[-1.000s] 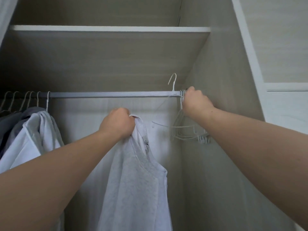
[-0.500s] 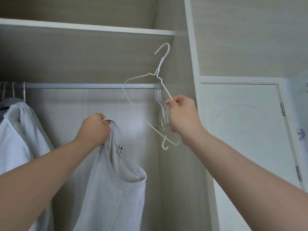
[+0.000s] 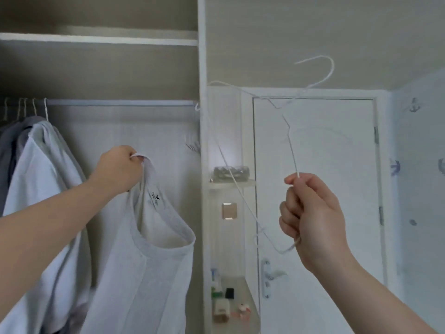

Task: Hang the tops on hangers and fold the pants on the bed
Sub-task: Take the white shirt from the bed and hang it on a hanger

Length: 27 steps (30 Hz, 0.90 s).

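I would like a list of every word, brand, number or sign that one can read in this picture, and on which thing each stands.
Neck label inside the collar of the grey T-shirt: a small dark mark above one line of print, too blurred to quote.
Boxes and bottles on the low shelf: print too small to read.
Anchor stickers at far right: pictures only, no words.
No text here reads with certainty.

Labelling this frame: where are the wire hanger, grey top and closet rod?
wire hanger [image 3: 293, 150], head view, straight side wire.
grey top [image 3: 149, 273], head view, front fabric.
closet rod [image 3: 120, 103], head view, bare middle.
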Motion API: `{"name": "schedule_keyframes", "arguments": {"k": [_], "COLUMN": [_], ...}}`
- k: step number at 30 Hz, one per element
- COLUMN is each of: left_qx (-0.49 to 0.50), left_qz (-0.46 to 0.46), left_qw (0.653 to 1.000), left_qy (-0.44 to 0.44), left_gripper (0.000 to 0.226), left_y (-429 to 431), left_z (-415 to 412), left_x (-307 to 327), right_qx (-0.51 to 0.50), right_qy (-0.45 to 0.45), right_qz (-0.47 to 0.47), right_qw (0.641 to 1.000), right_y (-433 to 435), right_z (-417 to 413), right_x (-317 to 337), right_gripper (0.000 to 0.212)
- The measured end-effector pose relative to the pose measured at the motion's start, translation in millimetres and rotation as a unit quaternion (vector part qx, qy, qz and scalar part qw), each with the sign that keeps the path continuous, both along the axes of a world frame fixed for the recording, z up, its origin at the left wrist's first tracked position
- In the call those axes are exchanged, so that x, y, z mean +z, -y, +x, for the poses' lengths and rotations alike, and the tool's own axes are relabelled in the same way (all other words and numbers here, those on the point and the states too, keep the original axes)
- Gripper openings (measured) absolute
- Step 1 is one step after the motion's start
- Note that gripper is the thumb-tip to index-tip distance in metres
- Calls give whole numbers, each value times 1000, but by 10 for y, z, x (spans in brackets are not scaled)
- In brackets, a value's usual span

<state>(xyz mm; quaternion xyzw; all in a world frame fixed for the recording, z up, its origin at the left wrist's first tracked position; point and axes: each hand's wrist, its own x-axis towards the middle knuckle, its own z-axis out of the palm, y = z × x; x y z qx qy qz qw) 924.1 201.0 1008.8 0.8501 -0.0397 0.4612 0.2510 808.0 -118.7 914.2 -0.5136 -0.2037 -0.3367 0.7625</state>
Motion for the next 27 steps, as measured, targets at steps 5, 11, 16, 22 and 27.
{"name": "schedule_keyframes", "arguments": {"k": [5,11,16,22,27], "left_qx": [4,-25,-54,-134,-201], "left_qz": [20,23,17,67,87], "left_qw": [999,993,980,960,941], "left_qy": [-34,-117,-189,-236,-258], "left_gripper": [32,33,31,31,29], "left_y": [548,1017,1362,1849,2117], "left_z": [-681,-1201,-1613,-2301,-2759], "left_x": [-425,-1043,-1697,-2394,-2804], "right_qx": [6,46,67,-8,-67], "right_qy": [-129,-168,-153,-178,-212], "right_qz": [-69,-123,-196,-260,-324], "right_qw": [989,977,966,949,919], "right_y": [655,1159,1336,1296,1378], "right_z": [-335,-976,-1968,-2747,-3120], "right_x": [-378,-863,-1457,-2214,-2433], "right_gripper": [12,27,24,31,28]}}
